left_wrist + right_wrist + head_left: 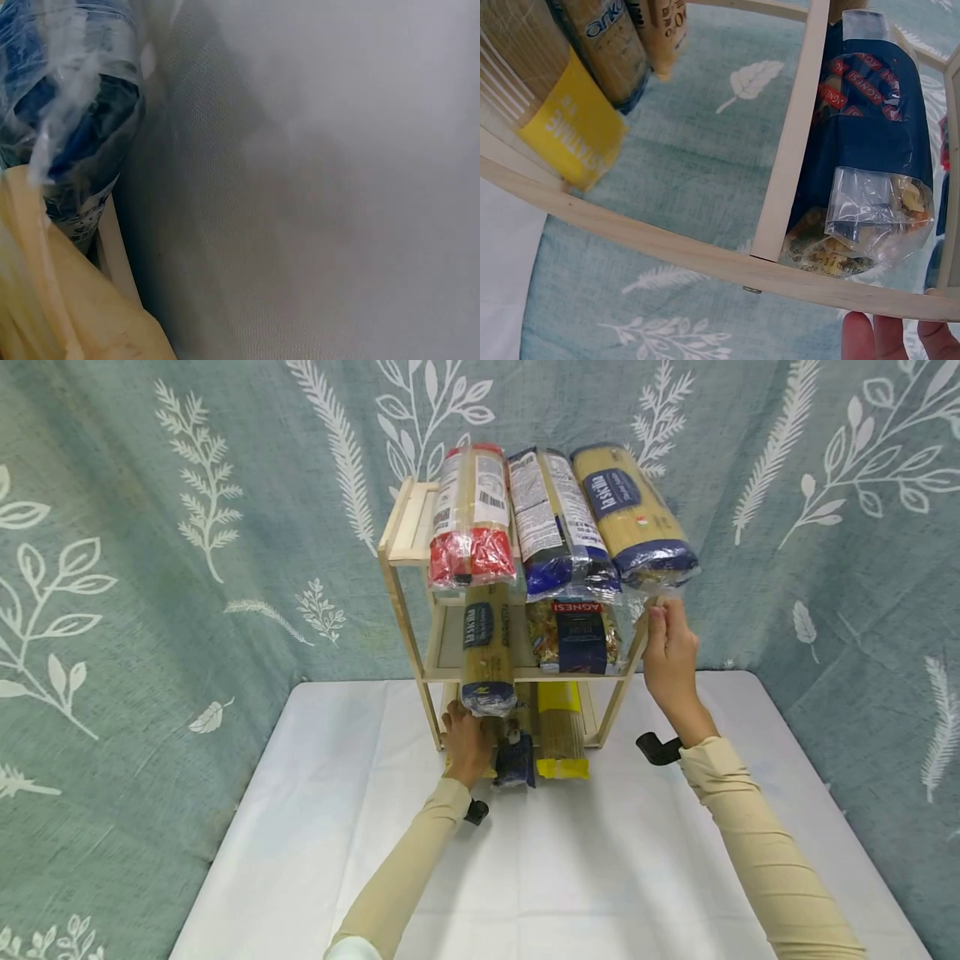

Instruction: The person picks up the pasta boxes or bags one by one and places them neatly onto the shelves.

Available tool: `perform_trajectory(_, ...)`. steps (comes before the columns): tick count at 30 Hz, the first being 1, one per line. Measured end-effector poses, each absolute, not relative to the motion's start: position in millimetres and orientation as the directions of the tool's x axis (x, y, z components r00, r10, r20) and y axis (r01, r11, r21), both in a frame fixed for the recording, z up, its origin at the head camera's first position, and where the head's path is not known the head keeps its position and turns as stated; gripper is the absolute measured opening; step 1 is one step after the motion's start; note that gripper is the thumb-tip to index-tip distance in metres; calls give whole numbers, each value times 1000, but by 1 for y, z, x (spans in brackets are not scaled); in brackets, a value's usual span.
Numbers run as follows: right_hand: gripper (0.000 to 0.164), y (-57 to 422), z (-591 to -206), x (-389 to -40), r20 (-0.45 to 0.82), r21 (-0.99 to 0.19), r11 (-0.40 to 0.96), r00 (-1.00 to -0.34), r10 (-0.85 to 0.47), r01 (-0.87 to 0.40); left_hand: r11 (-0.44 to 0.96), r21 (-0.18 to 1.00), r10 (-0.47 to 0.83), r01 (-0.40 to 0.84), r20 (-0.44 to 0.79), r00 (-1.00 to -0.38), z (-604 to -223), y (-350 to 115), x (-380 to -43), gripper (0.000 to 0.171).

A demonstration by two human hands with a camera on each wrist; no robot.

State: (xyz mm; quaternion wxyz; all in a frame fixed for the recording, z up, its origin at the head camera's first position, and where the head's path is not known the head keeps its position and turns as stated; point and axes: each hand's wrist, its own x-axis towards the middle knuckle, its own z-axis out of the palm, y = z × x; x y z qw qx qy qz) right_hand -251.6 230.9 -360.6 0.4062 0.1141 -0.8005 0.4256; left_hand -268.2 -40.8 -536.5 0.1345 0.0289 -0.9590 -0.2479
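A small three-tier wooden shelf holds bags of pasta. My right hand grips its upper right post, just below the top tier; in the right wrist view its fingertips show against a wooden rail. At the bottom tier's left, my left hand lies over a pasta bag with yellow edges; whether its fingers close round the bag is unclear. Its fingertips are partly under the overhanging spaghetti bag on the middle tier. Beside the left hand lies a dark blue-ended pasta bag.
Up top lie a red-ended bag, a blue-and-white bag and a blue-ended spaghetti bag, all jutting forward. An Agnesi bag sits middle right, a yellow-ended spaghetti bag below. The table has a white cloth.
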Motion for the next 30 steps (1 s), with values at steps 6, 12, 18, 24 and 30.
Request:
perform_trajectory(6, 22, 233, -360, -251, 742, -590, 620, -650, 164, -517, 897, 442, -100, 25, 257, -961, -543, -40, -265, 35)
perform_trajectory(12, 22, 237, -361, -253, 732, -593, 638, -659, 172, -491, 916, 397, -76, 54, 304, -950, -554, -38, -264, 44)
perform_trajectory(18, 22, 239, -361, -254, 721, -602, 644, -669, 183, -472, 908, 410, -55, 80, 308, -950, -557, -40, -261, 53)
perform_trajectory(24, 28, 241, -358, -251, 661, -658, 589, -735, 152, -470, 879, 463, -21, 114, 278, -960, -546, -53, -249, 49)
perform_trajectory(30, 41, 250, -357, -235, 506, -728, 581, -857, 95, -365, 858, 466, 71, 216, 309, -948, -523, -75, -234, 41)
